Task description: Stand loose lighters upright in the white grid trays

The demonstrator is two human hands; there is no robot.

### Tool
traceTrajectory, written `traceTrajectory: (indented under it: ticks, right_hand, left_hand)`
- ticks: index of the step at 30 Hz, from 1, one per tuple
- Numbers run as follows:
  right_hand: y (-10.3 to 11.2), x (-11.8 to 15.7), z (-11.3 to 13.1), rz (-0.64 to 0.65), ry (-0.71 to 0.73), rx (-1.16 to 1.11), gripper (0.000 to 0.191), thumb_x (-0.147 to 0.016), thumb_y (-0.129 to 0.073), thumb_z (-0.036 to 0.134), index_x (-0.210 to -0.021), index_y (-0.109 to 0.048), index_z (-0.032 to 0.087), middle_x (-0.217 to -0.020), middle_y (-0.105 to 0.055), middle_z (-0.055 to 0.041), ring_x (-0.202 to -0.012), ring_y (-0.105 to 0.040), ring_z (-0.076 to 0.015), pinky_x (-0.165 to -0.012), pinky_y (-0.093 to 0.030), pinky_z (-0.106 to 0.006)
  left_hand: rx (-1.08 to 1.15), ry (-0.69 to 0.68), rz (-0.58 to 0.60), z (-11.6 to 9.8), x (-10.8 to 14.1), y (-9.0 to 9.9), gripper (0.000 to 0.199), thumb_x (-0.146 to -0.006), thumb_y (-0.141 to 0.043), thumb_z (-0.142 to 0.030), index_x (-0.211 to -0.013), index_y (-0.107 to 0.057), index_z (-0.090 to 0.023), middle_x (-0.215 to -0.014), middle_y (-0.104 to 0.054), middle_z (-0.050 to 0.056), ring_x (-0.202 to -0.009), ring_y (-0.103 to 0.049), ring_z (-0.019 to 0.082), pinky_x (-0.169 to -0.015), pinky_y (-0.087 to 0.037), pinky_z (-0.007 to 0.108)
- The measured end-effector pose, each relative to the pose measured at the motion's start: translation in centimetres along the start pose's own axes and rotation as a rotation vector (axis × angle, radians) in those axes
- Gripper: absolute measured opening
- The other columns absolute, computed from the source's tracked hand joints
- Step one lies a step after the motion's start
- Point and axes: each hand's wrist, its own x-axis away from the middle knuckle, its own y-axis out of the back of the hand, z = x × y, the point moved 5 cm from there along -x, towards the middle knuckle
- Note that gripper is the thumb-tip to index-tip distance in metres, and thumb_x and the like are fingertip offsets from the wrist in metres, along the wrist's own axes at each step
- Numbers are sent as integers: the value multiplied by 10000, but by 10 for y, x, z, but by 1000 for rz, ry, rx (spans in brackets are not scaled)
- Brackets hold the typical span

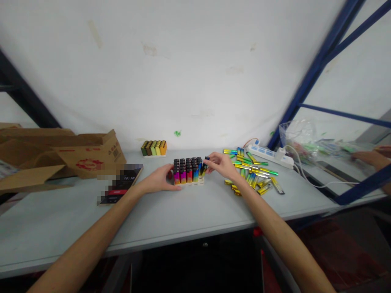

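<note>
Several upright lighters stand in rows in a white tray at the middle of the table. Their tops are black, and their bodies run from pink and purple through red to blue. My left hand grips the tray's left end, thumb at the front and fingers partly hidden behind. Between the fingertips of my right hand is a dark-topped lighter, slightly tilted, at the tray's right end. Beyond that hand, to the right, loose shiny lighters in yellow, green and blue lie in a scattered pile.
A second block of green-to-orange lighters stands near the wall. Left are an open cardboard box and a phone-like screen. A power strip with cables lies right, beside a blue frame post. Another person's hand shows far right.
</note>
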Motion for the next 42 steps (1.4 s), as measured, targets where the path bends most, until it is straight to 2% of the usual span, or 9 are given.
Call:
traceTrajectory:
  ticks: [6, 12, 20, 27, 30, 37, 42]
  right_hand:
    - [-2, 3, 3, 102, 19, 131, 373, -830, -768, 554, -901, -668, 202, -718, -753, -41, -700, -773, -228, -649, -605, -309]
    - [0, 3, 18, 93, 127, 321, 366, -807, -795, 548, -754, -656, 214, -671, -729, -30, -601, -696, -190, -570, -512, -269]
    - [-16, 4, 13, 203, 101, 461, 387, -909, -696, 545, -731, -625, 208, -578, -681, -14, -524, -626, -157, -555, -438, -241]
    - [-16, 7, 19, 227, 238, 653, 289, -941, -704, 428, -772, -680, 195, -663, -692, -25, -573, -594, -153, -576, -375, -244]
    - [-16, 7, 18, 264, 228, 673, 292, -943, -705, 419, -771, -698, 183, -676, -697, -23, -578, -581, -140, -579, -362, -235]
    - [-19, 4, 11, 248, 119, 728, 244, -947, -708, 349, -833, -745, 137, -713, -727, -41, -603, -586, -123, -604, -377, -221]
    - [-15, 7, 10, 340, 101, 654, 240, -936, -713, 374, -887, -771, 145, -749, -751, -45, -650, -641, -142, -632, -429, -222]
  left_hand:
    - [4, -7, -10, -1, -1, 0, 847, -537, -842, -678, -1210, -645, -204, -1121, -735, 107, -1003, -676, 342, -872, -538, 437]
    - [-17, -12, -12, -1, -1, 0, 820, -551, -843, -660, -1205, -645, -205, -1094, -730, 100, -978, -676, 332, -847, -530, 416]
    - [6, -12, 1, -2, 0, -2, 792, -558, -845, -667, -1171, -646, -207, -1081, -731, 95, -944, -680, 324, -825, -539, 419]
    - [-11, -3, 1, -1, 1, -1, 803, -564, -838, -692, -1175, -640, -210, -1094, -734, 100, -963, -681, 331, -837, -547, 420]
    - [-5, 4, -9, -1, 1, 0, 815, -552, -837, -703, -1166, -640, -205, -1084, -734, 99, -954, -678, 328, -833, -548, 420]
    - [23, 20, -17, -2, 1, -1, 776, -552, -850, -677, -1123, -647, -193, -1026, -729, 88, -898, -681, 303, -784, -544, 392]
    - [-9, 14, 0, -7, 2, 0, 783, -580, -837, -677, -1150, -631, -181, -1034, -725, 95, -904, -676, 302, -786, -539, 395]
